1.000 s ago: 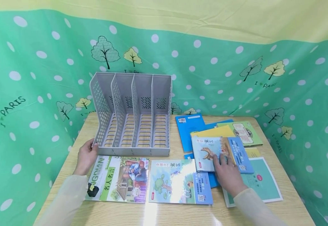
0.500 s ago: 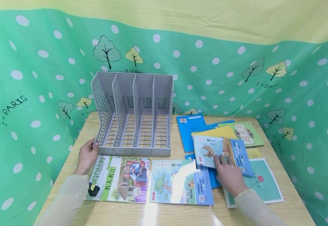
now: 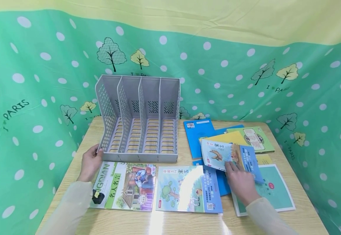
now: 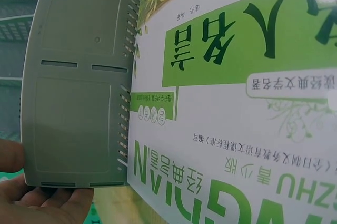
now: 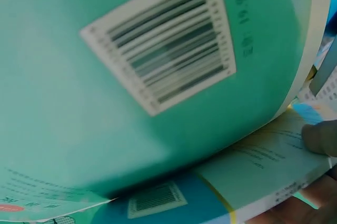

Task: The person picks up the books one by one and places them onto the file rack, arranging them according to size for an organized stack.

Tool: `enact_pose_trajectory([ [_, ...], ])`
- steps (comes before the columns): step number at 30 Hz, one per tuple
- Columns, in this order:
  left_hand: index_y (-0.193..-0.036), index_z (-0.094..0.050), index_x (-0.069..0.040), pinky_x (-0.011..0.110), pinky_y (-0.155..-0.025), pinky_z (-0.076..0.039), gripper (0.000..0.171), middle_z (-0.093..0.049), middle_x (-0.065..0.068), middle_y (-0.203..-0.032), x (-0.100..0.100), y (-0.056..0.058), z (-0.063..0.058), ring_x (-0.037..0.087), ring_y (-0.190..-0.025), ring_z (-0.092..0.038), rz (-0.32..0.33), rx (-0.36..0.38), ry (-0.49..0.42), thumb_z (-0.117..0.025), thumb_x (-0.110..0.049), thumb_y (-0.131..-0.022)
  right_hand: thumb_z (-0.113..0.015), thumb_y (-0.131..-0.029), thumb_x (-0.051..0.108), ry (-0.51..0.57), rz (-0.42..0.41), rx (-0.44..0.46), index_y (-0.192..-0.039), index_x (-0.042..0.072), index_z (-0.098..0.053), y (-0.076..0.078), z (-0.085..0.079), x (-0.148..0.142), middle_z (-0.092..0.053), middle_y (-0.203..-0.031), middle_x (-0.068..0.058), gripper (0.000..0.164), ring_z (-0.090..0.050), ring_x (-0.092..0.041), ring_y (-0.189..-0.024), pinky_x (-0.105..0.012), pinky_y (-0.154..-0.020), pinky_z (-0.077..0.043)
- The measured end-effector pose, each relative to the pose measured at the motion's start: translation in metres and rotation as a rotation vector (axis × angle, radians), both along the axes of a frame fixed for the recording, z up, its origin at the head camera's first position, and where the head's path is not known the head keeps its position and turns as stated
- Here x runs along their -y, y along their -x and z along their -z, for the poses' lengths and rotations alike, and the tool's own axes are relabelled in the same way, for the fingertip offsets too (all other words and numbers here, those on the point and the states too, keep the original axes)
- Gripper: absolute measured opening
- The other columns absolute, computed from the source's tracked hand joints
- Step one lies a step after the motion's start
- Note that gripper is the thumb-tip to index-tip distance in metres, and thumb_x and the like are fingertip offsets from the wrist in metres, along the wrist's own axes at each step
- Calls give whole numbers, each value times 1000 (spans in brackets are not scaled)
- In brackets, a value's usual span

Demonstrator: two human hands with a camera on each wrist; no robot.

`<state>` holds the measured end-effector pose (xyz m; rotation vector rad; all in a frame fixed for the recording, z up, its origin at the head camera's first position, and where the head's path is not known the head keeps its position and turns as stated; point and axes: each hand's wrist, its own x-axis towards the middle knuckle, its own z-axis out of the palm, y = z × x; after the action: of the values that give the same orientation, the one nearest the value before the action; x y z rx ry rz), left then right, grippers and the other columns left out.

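Left hand [image 3: 90, 164] in corner grip on grey rack [image 3: 139, 158], tilted book [image 3: 231, 154] in right hand [image 3: 242, 183]

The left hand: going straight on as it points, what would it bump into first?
The grey rack. The left hand grips its near left corner, so nothing else seems to come first, though depth is hard to judge.

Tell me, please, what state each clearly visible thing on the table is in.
Grey plastic four-slot rack: upright, held by the left grip
Light-blue antelope-cover paperback: tilted, held by the right grip
White-and-green paperback: closed, flat
Light-blue tree-cover paperback: closed, flat
Teal white-bordered paperback: partly covered
Blue barcoded paperback: partly covered
Yellow paperback: partly covered
Green paperback: partly covered
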<state>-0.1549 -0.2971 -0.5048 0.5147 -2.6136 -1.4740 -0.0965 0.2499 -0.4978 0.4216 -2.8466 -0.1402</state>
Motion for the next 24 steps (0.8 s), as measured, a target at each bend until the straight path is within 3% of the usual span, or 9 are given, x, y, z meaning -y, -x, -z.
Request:
enact_pose_trajectory([
  [5, -145, -37, -5, 47, -98, -46, 53, -50, 21, -137, 1, 1, 2, 35, -123, -50, -2, -6, -14, -36, -37, -103, -74, -83, 15, 73, -30, -68, -121, 5, -60, 2, -5, -5, -63, -121, -18, 42, -64, -39, -101, -41, -48, -56],
  [13, -146, -35, -4, 49, -102, -43, 49, -48, 21, -139, -2, -1, -6, 35, -125, -48, 2, 16, -56, -36, -27, -104, -74, -82, 9, 181, -55, -149, -112, 4, -57, 12, -21, -4, -66, -112, -19, 34, -69, -35, -74, -32, -41, -52],
  [19, -147, -33, -4, 50, -103, -41, 48, -47, 21, -140, -2, -1, -11, 36, -127, -47, 12, 35, -58, -35, -26, -104, -71, -85, 9, 231, -44, -196, -117, 3, -59, 18, -30, 3, -62, -122, -19, 34, -68, -39, -83, -39, -50, -57],
  [24, -147, -32, -4, 50, -105, -40, 48, -44, 22, -142, -2, -2, -11, 37, -129, -44, 9, 45, -65, -35, -26, -104, -69, -86, 9, 263, -54, -223, -118, 3, -60, 22, -34, 7, -63, -119, -20, 34, -69, -38, -76, -36, -46, -55],
])
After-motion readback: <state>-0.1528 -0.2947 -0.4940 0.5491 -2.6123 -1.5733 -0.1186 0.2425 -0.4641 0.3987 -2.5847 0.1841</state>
